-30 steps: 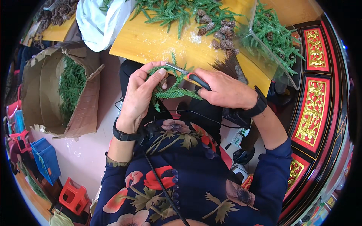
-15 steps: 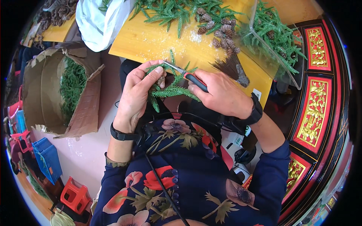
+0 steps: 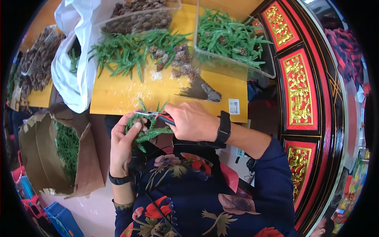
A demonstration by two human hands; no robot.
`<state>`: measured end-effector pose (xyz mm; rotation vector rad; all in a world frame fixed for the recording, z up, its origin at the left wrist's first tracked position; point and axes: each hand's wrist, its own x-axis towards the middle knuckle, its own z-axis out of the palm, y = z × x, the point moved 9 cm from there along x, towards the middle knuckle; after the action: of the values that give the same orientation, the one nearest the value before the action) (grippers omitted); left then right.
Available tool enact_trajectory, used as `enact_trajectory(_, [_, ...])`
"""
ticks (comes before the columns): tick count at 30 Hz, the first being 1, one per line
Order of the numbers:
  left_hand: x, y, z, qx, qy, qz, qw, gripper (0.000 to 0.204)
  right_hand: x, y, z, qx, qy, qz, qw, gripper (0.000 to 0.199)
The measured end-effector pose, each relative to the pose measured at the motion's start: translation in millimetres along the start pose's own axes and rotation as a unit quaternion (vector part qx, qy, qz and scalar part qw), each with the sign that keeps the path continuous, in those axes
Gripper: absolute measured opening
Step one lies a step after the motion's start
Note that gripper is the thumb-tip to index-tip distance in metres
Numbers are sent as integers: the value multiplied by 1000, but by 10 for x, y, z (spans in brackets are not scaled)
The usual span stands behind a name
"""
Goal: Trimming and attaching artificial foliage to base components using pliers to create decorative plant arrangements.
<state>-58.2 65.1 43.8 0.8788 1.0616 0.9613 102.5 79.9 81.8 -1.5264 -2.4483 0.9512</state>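
My left hand [image 3: 121,144] is closed on a green artificial pine sprig [image 3: 154,133], pinching it between thumb and fingers. A small brownish piece, seemingly a pine cone [image 3: 144,125], shows beside my thumb, partly hidden. In my right hand [image 3: 197,121] are needle-nose pliers [image 3: 164,117] with red and black handles. Their jaws point left and lie across the top of the sprig, close to my left fingertips. I cannot make out what, if anything, is between the jaws. Both hands are just off the near edge of the yellow table [image 3: 130,93].
Loose pine sprigs [image 3: 122,55], pine cones [image 3: 181,59] and a bundle of dark thin wires [image 3: 197,90] lie on the table. Behind stand a clear bin of sprigs [image 3: 233,63] and one of cones [image 3: 136,17]. A cardboard box [image 3: 89,158] is left; a carved panel [image 3: 298,89], right.
My view has shifted, so the table's far side with the cone bin now shows, and my hands appear lower. The pliers lie flatter across the sprig, their jaws still by my left fingertips.
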Motion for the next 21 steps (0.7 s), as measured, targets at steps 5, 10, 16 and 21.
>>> enact_trajectory(5, [-115, 305, 248, 313, 41, 130, 940, 38, -228, 39, -176, 9, 45, 6, 999, 25])
enact_trajectory(10, [-220, 428, 375, 339, 62, 260, 902, 45, -458, 109, -348, 39, 88, 13, 995, 24])
enact_trajectory(16, [-234, 270, 37, 237, 95, 157, 954, 53, -807, 924, -1603, 136, 369, 78, 916, 33])
enact_trajectory(21, [-266, 172, 95, 270, 67, 144, 950, 50, -1168, 1770, -2066, 253, 450, 312, 797, 45])
